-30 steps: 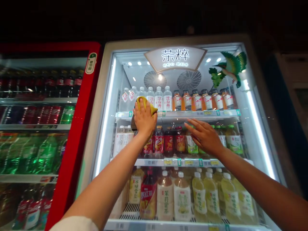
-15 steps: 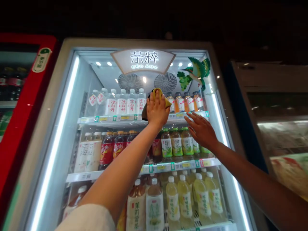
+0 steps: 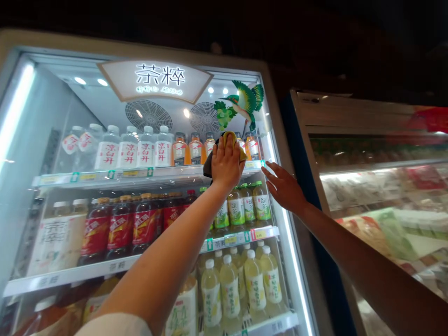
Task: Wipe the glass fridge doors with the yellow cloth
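My left hand [image 3: 227, 163] presses a folded cloth [image 3: 231, 139], yellow on one side and dark grey on the other, against the glass door of a lit drinks cooler [image 3: 294, 280]. Its fingers lie over the cloth, which covers part of the view of the top shelf. To the right, my right hand [image 3: 284, 185] is raised near the door's right side, fingers spread and holding nothing. Whether its fingertips touch the glass I cannot tell. Behind the door stand clear water bottles [image 3: 137, 150], orange-coloured bottles [image 3: 179, 150] and green-labelled tea bottles [image 3: 235, 208].
A fan-shaped lit sign [image 3: 156, 83] sits at the top of the door, with a green bird picture [image 3: 244, 100] to its right. Red-labelled bottles [image 3: 121, 228] fill the middle shelf, pale yellow bottles [image 3: 229, 291] the lower one. Another refrigerated case [image 3: 378, 186] stands at the right.
The view has turned right, and the red cooler at the left has gone out of frame. My left hand and the cloth have moved right across the glass; my right hand has shifted right too.
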Motion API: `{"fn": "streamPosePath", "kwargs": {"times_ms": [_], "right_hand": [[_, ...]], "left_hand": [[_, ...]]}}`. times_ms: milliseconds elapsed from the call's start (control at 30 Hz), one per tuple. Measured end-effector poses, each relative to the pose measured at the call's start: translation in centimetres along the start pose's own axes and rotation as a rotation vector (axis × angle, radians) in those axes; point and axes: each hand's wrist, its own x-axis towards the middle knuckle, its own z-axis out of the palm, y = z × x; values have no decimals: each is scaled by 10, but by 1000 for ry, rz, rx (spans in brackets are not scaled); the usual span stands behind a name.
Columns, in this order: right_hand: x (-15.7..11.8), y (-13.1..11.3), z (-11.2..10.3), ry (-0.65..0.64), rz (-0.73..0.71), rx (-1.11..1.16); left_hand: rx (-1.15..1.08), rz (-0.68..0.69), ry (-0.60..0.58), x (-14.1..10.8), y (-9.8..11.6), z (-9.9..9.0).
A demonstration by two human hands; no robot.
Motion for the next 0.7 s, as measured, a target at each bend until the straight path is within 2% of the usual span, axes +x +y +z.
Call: {"fn": "streamPosePath", "kwargs": {"times_ms": [167,400,700], "right_hand": [[-10,27,-6,-23,28,35],[-13,49,-14,-17,47,29],[-23,76,-24,-65,-25,50]], "left_hand": [[-15,25,15,7,21,12],[-33,50,-4,22,48,22],[-42,209,-33,52,91,44]]}}
